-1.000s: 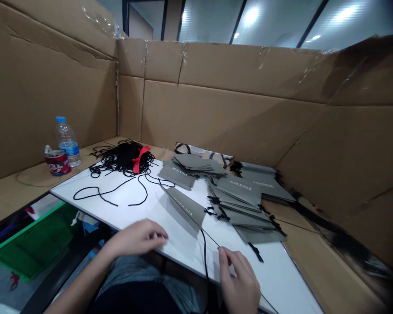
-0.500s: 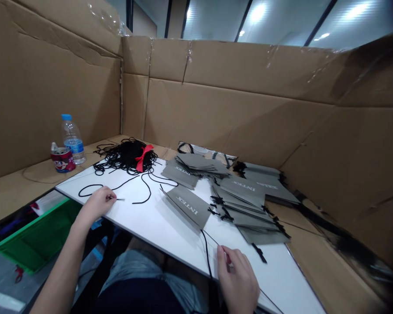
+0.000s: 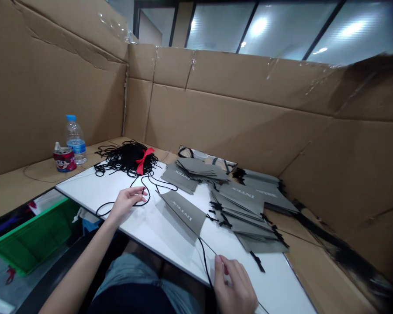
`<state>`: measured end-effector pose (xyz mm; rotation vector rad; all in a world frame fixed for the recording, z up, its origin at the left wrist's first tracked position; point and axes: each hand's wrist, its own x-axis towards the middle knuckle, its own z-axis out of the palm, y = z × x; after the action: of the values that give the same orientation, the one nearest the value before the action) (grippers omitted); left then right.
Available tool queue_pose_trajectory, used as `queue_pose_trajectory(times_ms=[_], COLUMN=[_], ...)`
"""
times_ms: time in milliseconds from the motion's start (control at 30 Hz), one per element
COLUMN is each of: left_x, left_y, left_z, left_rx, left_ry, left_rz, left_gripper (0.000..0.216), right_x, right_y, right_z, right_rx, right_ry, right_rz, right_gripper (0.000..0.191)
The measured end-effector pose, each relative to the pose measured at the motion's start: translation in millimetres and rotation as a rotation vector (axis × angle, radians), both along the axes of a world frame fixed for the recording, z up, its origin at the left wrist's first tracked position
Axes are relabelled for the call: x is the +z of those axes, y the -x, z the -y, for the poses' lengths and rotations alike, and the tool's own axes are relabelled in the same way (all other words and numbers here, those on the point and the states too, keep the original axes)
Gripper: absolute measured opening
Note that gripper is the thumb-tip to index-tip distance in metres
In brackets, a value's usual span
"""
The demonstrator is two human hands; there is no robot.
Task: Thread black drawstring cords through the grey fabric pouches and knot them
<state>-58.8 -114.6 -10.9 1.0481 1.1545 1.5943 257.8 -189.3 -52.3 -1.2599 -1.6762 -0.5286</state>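
Observation:
My left hand (image 3: 126,201) reaches out over the white board (image 3: 94,187) and pinches a loose black cord (image 3: 144,198) near its end. My right hand (image 3: 234,288) rests at the board's near edge, closed on another black cord (image 3: 203,253) that runs up to a grey paper bag (image 3: 183,211) marked INTEX, which stands tilted in the middle. A tangled bundle of black cords (image 3: 126,158) tied with a red ribbon lies at the far left of the board.
Piles of flat grey bags (image 3: 245,207) lie on the right, more (image 3: 193,170) behind. A water bottle (image 3: 74,139) and red can (image 3: 64,158) stand on the left ledge. Cardboard walls (image 3: 236,122) ring the desk. A green bin (image 3: 26,244) sits below left.
My left hand went from the near edge out to the left cords, then moved right with a cord end in its fingers. My right hand stayed put on its cord.

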Motion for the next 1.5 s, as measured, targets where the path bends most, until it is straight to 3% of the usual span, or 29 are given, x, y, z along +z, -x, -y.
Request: queue_pose_trajectory(times_ms=[233, 1000, 1200, 1300, 1500], left_x=[-14.9, -8.1, -11.5, -11.1, -8.5], left_y=[-6.9, -5.7, -6.7, -7.1, -4.1], left_z=[-3.8, -1.3, -2.7, -3.4, -3.8], left_rx=[-0.043, -0.106, -0.095, -0.055, 0.150], left_ry=[0.028, 0.018, 0.031, 0.016, -0.033], left_rz=[0.029, -0.010, -0.018, 0.024, 0.078], left_gripper=[0.029, 0.038, 0.028, 0.031, 0.032], right_x=[-4.5, -8.8, -7.1, -6.3, -5.6], right_y=[2.0, -1.0, -1.4, -1.2, -0.5], right_z=[0.9, -2.2, -1.4, -0.6, -2.0], right_rx=[0.068, 0.129, 0.167, 0.163, 0.172], right_ry=[-0.061, -0.097, -0.088, -0.090, -0.101], right_rz=[0.023, 0.124, 0.127, 0.115, 0.109], right_gripper=[0.010, 0.005, 0.003, 0.004, 0.004])
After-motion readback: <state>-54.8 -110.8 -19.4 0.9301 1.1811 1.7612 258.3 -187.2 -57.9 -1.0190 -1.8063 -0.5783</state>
